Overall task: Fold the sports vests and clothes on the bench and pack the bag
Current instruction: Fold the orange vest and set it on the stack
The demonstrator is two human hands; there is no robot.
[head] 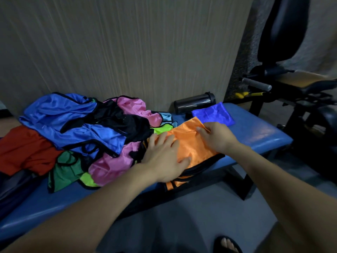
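Note:
An orange vest (189, 143) with black trim lies on the blue bench (255, 132), partly folded. My left hand (164, 157) presses flat on its near left part, fingers spread. My right hand (217, 136) pinches the vest's far right edge. A folded blue vest (213, 114) rests further right on the bench. To the left a loose pile holds blue (60, 115), pink (107, 167), black, green (63, 170), lime and red (23, 150) garments. No bag is clearly seen.
A dark bottle (194, 103) lies on its side at the bench's back edge by the wall. Black gym equipment (291, 83) stands at the right. My sandalled foot (228, 243) shows on the grey floor below.

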